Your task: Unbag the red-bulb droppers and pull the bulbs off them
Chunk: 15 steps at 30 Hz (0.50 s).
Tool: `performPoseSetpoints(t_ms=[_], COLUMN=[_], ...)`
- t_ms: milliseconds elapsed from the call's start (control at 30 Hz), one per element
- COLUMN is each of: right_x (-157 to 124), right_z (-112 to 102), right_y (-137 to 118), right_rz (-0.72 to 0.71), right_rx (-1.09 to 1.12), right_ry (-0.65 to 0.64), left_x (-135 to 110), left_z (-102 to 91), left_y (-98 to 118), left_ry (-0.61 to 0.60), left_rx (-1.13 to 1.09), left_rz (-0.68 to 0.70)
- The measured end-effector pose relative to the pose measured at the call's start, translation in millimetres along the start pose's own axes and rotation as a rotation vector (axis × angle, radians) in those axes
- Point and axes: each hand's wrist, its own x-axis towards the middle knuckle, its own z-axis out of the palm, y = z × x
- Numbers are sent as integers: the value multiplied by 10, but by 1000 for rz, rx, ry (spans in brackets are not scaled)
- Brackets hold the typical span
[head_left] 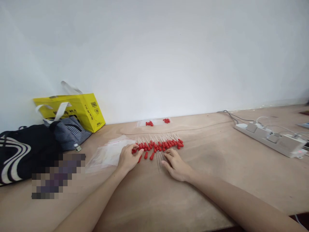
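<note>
A row of droppers with red rubber bulbs (166, 144) and thin clear stems lies on the table, stems pointing to the wall. In front of the row are a few loose red bulbs (152, 156) and several bare glass tubes (159, 160). My left hand (129, 158) rests at the row's left end, fingers apart, next to a red bulb partly hidden under the thumb. By the bare tubes is my right hand (177, 166), its thumb and index finger apart and the fingertips at the tubes. I see nothing gripped in either hand.
Clear plastic bags (107, 154) lie left of my left hand. Near the wall, small red bulbs (149, 123) sit on another clear bag. A yellow bag (90, 111), a striped bag (70, 132) and a black bag (26, 151) stand left. A power strip (267, 140) with plugs lies right.
</note>
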Motion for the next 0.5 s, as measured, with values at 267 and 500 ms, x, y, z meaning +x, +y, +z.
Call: performPoseSetpoints(t_ms=[267,500], right_x=[-5,103], right_z=[15,-18], right_y=[28,207], right_rz=[18,67], right_rx=[34,172], right_ry=[19,213], left_x=[273,329], left_z=[149,254], left_y=[153,163], left_ry=[-110,-54], left_rx=[246,283], left_rz=[42,117])
